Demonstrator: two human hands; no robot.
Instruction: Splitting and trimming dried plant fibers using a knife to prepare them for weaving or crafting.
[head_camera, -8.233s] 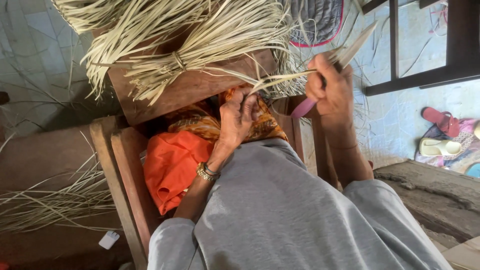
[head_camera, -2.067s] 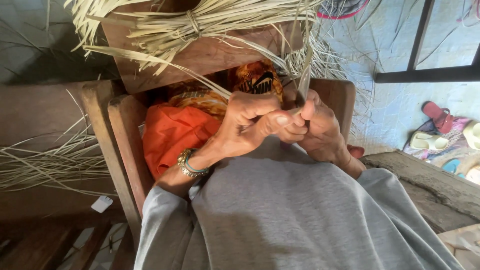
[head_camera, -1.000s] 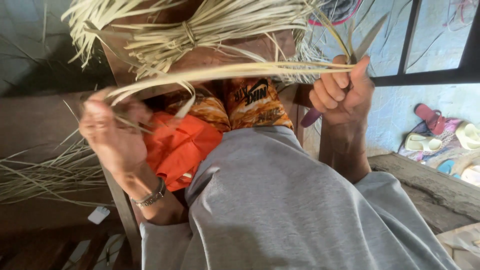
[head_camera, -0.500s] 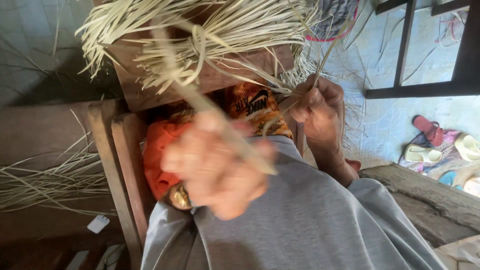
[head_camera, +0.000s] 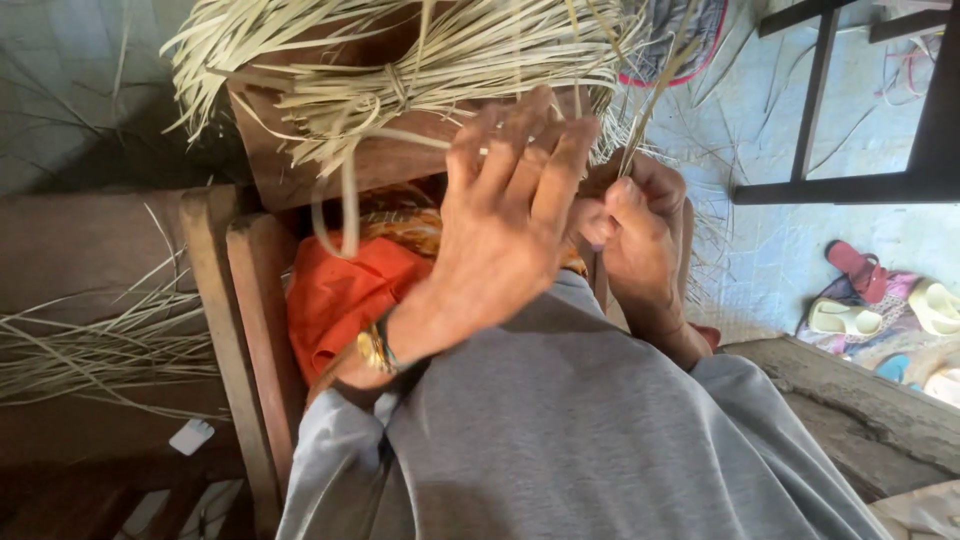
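So the left hand (head_camera: 505, 215) is up in front of the camera with its fingers (head_camera: 560, 165) spread apart and slightly curled, not clamped on anything as far as I can see. It's a bit motion-blurred, so whether a fingertip brushes a strand I can't tell. There's a gold wristwatch (head_camera: 375, 348) on that wrist.

The right hand (head_camera: 640, 235) sits just beside it, to the right, and its fingers are pinched together on a thin pale straw strip (head_camera: 650, 105) that runs up and away from the fist toward the top of the frame. Thumb pressed against the forefinger, strip coming out between them.

Right above both hands is the tied straw bundle (head_camera: 400, 80), a big sheaf of pale dried strips bound in the middle, lying across a dark wooden block (head_camera: 290, 165). One loose strand loops down from it over the orange cloth (head_camera: 340, 295), which sits bunched on the person's lap next to some patterned fabric.

Grey shirt fills the bottom of the view. On the left there's a wooden bench (head_camera: 90, 250) with more loose straw strips (head_camera: 90, 345) fanned across it, well apart from the hands. Off to the right on the floor are a few sandals (head_camera: 860, 300), and a dark frame (head_camera: 830, 185) stands against the blue wall.
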